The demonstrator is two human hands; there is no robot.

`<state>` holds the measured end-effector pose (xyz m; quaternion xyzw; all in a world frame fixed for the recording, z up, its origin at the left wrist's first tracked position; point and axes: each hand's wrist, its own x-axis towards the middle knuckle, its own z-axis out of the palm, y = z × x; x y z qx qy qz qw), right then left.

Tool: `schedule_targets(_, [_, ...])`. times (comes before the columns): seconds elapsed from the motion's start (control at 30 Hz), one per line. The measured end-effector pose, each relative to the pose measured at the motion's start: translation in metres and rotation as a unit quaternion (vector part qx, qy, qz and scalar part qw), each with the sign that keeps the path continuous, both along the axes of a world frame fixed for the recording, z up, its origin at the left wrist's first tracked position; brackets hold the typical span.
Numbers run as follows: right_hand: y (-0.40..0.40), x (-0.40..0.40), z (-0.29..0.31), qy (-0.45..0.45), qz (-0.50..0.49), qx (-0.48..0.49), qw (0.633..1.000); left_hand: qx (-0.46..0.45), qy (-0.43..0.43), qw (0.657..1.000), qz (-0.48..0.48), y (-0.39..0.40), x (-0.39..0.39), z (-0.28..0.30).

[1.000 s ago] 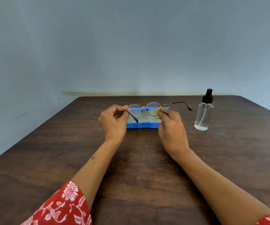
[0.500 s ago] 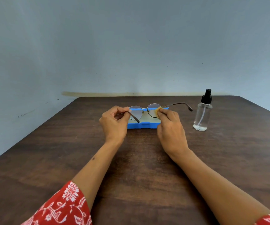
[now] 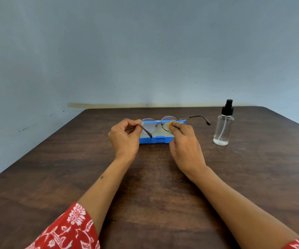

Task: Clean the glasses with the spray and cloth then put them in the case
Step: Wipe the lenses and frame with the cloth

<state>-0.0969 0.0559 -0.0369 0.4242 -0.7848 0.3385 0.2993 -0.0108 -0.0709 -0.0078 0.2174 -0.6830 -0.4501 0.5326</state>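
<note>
Above the open blue case (image 3: 154,140), the left hand (image 3: 124,139) pinches the glasses (image 3: 158,123). The right hand (image 3: 185,142) presses a yellow cloth (image 3: 170,124) on one lens. A spray bottle (image 3: 223,128) stands right of the case.

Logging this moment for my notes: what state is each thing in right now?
glasses: unfolded, held above the case
cloth: pinched against the right lens
case: open on the table
spray bottle: upright, untouched, nearly empty
left hand: grips a temple arm
right hand: holds the cloth

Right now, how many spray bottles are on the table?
1. The spray bottle stands upright on the table, to the right of the blue case and both hands, touched by neither. None seems hidden.
</note>
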Motion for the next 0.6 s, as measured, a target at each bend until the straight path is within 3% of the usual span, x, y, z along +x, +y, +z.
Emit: schedule_targets(0.6, [0.0019, -0.0009, 0.0045, -0.041, -0.003, -0.022, 0.999, 0.014, 0.007, 1.000, 0.002, -0.0024, 0.0016, 0.0003])
